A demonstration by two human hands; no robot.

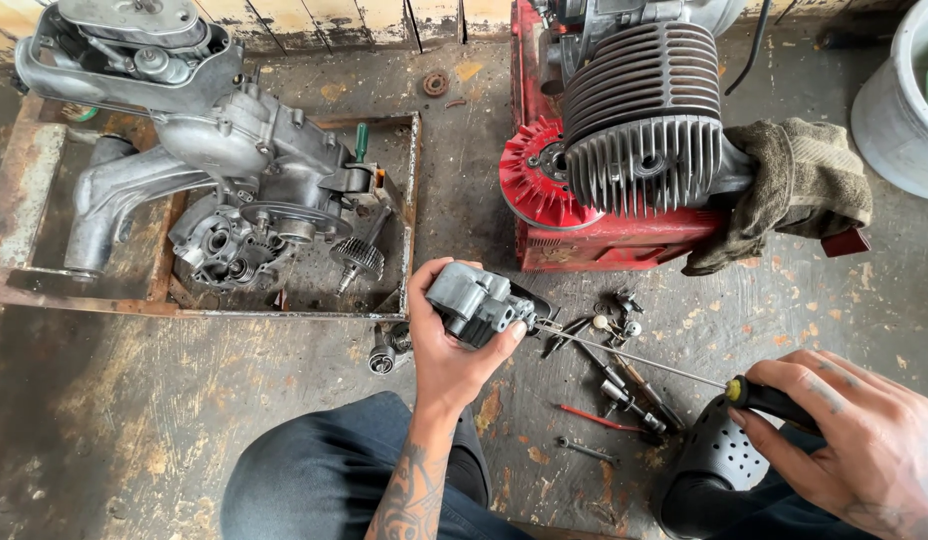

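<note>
Fingers (504, 335) of the left hand (449, 350) wrap tight around one small grey metal part (476, 303), held above the floor (134, 420). Right hand (864, 440) grips one long screwdriver (634, 356), its tip touching the part. Two engines sit near the floor's far edge: one grey (234, 170), one red (624, 150).

The single head-worn camera looked steeply down from just above the person's knees. It faced the stained floor (134, 420) close up, toward a wooden wall.
</note>
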